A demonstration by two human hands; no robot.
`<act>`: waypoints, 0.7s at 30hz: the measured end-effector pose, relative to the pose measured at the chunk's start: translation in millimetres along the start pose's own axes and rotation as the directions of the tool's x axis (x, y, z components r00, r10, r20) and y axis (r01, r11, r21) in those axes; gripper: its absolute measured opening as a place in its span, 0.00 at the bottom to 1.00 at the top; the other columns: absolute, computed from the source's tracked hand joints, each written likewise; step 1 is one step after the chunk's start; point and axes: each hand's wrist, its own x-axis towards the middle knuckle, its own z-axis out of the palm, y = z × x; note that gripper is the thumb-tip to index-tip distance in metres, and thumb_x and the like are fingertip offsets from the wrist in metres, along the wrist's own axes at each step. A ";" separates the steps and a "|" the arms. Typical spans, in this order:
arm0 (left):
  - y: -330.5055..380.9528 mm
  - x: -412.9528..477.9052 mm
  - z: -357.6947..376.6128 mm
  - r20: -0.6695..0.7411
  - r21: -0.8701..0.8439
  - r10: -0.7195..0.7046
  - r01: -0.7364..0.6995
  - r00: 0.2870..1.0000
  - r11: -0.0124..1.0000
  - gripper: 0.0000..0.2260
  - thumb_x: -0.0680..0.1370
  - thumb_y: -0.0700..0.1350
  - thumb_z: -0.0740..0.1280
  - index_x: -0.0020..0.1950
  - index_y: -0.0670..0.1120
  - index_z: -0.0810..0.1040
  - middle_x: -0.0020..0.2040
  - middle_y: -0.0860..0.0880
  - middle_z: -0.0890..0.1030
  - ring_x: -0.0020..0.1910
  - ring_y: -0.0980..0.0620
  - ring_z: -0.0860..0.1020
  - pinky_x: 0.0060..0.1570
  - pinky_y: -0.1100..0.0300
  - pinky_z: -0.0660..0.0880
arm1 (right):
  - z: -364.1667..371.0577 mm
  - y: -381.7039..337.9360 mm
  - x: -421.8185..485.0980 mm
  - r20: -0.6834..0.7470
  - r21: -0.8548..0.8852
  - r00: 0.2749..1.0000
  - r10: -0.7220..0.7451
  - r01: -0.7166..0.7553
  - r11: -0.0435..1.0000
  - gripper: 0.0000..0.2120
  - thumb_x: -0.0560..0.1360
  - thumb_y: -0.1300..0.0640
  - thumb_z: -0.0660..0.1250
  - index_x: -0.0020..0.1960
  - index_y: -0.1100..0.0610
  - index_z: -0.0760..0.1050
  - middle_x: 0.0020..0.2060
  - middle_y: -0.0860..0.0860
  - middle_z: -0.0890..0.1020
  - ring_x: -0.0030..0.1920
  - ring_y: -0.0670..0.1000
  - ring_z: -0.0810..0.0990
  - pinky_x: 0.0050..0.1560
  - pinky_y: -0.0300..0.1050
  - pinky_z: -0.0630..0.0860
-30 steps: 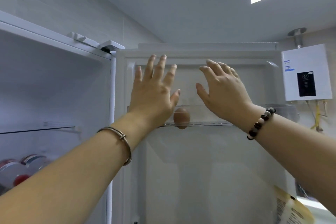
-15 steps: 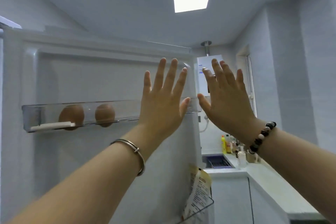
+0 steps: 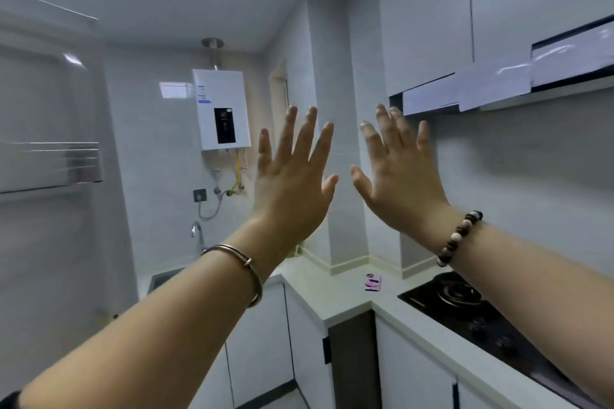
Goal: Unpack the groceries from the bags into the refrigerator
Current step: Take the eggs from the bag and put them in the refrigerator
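Both hands up in front of the camera, palms away, holding nothing. Left hand: fingers straight and spread, metal bangle on the wrist. Right hand: fingers straight, slightly fanned, bead bracelet on the wrist. The hands are side by side with thumbs near each other, not touching, and neither touches anything.

Refrigerator door is at the far left edge, motion-blurred, with a clear door shelf across it. Cannot tell what is in the shelf. Both hands are well apart from it.

Background: white water heater on the back wall, tap and sink below it. L-shaped white surface runs round the corner, with a small pink item on it near the corner. Black gas hob is set into the surface at right, under the right forearm. Range hood is above, beneath white wall cabinets.
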 end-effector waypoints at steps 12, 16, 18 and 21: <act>224.6 46.8 117.6 0.082 -0.399 0.108 -0.067 0.991 0.915 0.30 0.80 0.59 0.48 0.77 0.51 0.37 0.77 0.48 0.35 0.72 0.48 0.28 0.69 0.45 0.31 | 49.7 216.9 -89.1 0.167 -0.292 0.970 0.180 -0.126 0.948 0.30 0.77 0.46 0.57 0.73 0.61 0.60 0.74 0.61 0.59 0.74 0.61 0.56 0.70 0.64 0.53; 285.6 55.6 147.3 0.123 -0.478 0.167 -0.090 0.978 0.874 0.29 0.81 0.58 0.47 0.77 0.51 0.37 0.77 0.48 0.36 0.74 0.45 0.32 0.71 0.43 0.34 | 66.8 265.3 -120.7 0.219 -0.319 0.938 0.270 -0.192 0.928 0.30 0.77 0.47 0.60 0.73 0.61 0.60 0.74 0.60 0.58 0.74 0.60 0.55 0.71 0.63 0.52; 311.9 62.6 163.3 0.109 -0.528 0.197 -0.111 0.974 0.842 0.29 0.81 0.58 0.49 0.77 0.51 0.38 0.77 0.48 0.37 0.75 0.45 0.33 0.71 0.42 0.36 | 76.1 286.4 -132.1 0.258 -0.348 0.912 0.318 -0.219 0.911 0.30 0.78 0.46 0.58 0.74 0.60 0.57 0.75 0.59 0.55 0.75 0.59 0.52 0.72 0.62 0.49; 349.9 72.1 188.9 0.085 -0.585 0.239 -0.146 0.967 0.798 0.29 0.81 0.57 0.50 0.78 0.51 0.41 0.78 0.47 0.39 0.75 0.45 0.35 0.71 0.42 0.37 | 92.4 316.2 -144.5 0.277 -0.377 0.887 0.370 -0.254 0.890 0.31 0.78 0.46 0.57 0.75 0.59 0.55 0.76 0.58 0.52 0.76 0.57 0.49 0.73 0.60 0.46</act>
